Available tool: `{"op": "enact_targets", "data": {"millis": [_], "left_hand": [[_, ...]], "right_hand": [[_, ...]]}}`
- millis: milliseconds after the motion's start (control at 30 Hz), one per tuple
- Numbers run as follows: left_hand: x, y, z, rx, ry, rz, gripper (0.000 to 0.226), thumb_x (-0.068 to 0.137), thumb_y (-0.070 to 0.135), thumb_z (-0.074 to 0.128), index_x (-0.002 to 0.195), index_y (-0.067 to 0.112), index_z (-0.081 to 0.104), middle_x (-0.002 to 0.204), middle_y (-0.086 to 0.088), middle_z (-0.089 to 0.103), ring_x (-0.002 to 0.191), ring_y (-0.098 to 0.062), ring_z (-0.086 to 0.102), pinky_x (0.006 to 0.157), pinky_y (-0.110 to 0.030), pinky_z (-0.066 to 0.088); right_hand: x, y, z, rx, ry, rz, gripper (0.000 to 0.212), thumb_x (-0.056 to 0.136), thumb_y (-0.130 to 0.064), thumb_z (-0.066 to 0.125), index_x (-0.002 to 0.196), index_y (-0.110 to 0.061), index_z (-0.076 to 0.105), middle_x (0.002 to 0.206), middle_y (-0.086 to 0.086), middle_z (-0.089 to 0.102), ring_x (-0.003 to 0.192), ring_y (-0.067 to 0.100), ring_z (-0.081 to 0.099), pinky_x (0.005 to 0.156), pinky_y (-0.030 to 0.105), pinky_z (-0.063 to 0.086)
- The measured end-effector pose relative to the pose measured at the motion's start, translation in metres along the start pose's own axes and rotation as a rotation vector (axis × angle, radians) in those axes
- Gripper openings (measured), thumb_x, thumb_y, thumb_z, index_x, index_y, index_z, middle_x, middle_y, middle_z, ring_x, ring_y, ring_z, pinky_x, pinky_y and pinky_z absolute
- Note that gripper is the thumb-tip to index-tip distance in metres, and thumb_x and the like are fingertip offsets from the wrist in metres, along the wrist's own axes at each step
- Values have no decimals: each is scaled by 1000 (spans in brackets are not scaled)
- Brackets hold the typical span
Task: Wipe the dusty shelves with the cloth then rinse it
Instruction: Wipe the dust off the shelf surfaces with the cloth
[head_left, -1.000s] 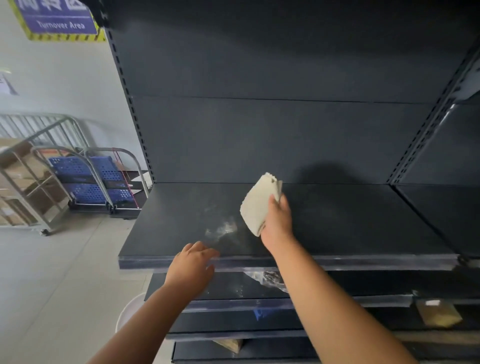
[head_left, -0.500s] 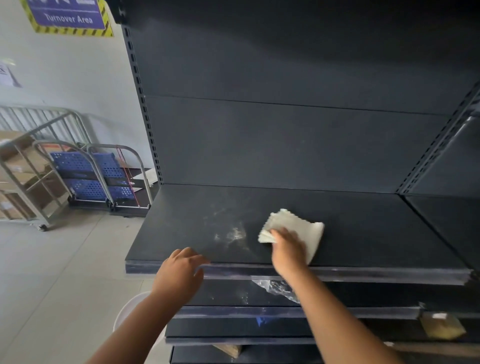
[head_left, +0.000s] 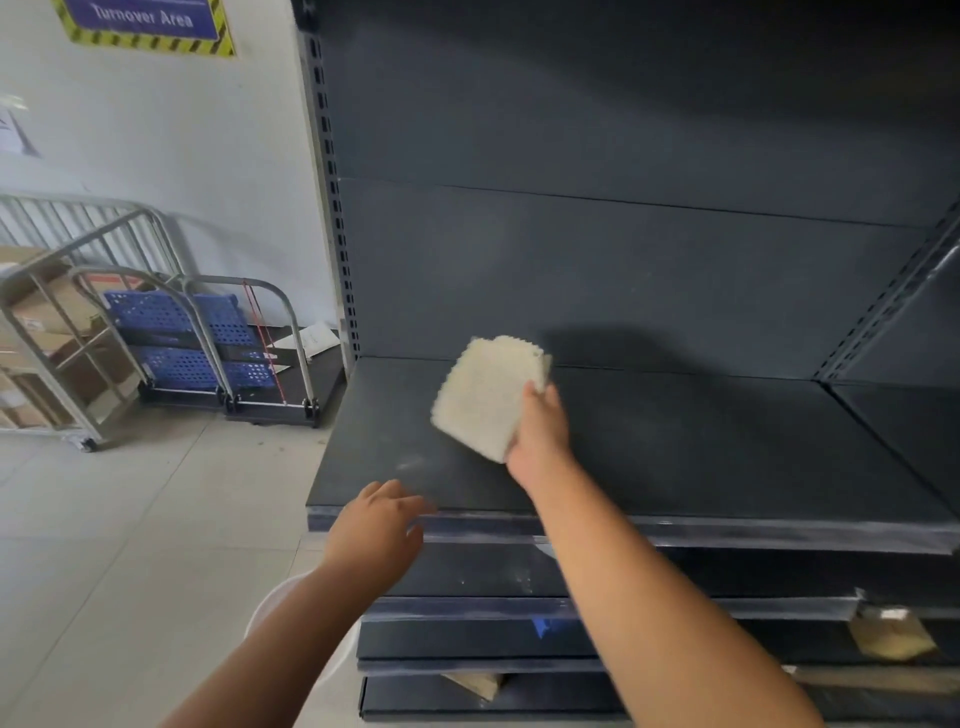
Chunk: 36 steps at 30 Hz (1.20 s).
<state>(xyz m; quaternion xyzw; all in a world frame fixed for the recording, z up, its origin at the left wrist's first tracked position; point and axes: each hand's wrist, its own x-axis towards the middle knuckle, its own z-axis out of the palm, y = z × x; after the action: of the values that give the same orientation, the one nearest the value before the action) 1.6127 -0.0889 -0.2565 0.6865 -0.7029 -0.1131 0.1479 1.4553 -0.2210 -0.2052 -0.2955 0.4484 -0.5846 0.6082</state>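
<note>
- Head view, starting at nine o'clock: a pale tiled floor runs under a white wall, which carries a blue sign with a yellow-and-black striped border reading "Turnover Area" up at eleven o'clock.
- Against that wall stand metal trolleys: one holds cardboard boxes, and blue perforated panels lean on a flat cart beside it.
- At seven o'clock a white bucket shows partly behind the left forearm.
- Left hand hovers at the front lip of the top shelf, fingers loosely spread and holding nothing; whether it touches the edge I cannot tell.
- Just beyond that hand, a faint whitish dust smear marks the dark shelf surface.
- Centre: the right hand pinches a folded pale cloth by its right edge, tilted up above the shelf; the cloth is motion-blurred, so contact with the surface cannot be judged.
- Behind rises the dark back panel, with a perforated upright at its left edge.
- Lower shelves step out beneath at six o'clock, speckled with white dust.
- At four o'clock a yellowish object lies on a lower shelf; it is too blurred to identify.
</note>
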Motion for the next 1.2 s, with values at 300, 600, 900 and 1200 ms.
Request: {"op": "enact_targets", "data": {"millis": [300, 600, 900, 1200], "left_hand": [[10, 1, 2, -29, 66, -51, 20, 83, 27, 60, 98, 39, 67, 93, 8, 59, 92, -18, 54, 75, -31, 46], [17, 1, 7, -36, 114, -140, 27, 78, 12, 66, 79, 38, 73, 78, 9, 63, 77, -20, 58, 62, -30, 43], [29, 3, 4, 42, 29, -181, 25, 77, 13, 64, 78, 37, 71, 70, 18, 46, 78, -12, 57, 57, -25, 34], [37, 3, -3, 12, -63, -186, 26, 77, 12, 60, 74, 36, 69, 76, 15, 56, 69, -7, 55, 61, -23, 43]], "right_hand": [[65, -27, -132, -1083, 248, -490, 36, 95, -12, 43, 129, -21, 52, 117, 14, 65, 99, 32, 60, 79, 32, 43], [53, 77, 26, -1219, -330, -199, 36, 96, -21, 40, 131, -21, 50, 126, 13, 58, 112, 34, 53, 95, 38, 42], [56, 43, 63, -108, -157, 104, 35, 97, -15, 39, 131, -18, 47, 126, 14, 59, 106, 25, 59, 96, 42, 49], [130, -53, -123, -914, 261, -650, 40, 91, -5, 41, 131, -9, 49, 131, 17, 58, 116, 31, 54, 96, 30, 41]]}}
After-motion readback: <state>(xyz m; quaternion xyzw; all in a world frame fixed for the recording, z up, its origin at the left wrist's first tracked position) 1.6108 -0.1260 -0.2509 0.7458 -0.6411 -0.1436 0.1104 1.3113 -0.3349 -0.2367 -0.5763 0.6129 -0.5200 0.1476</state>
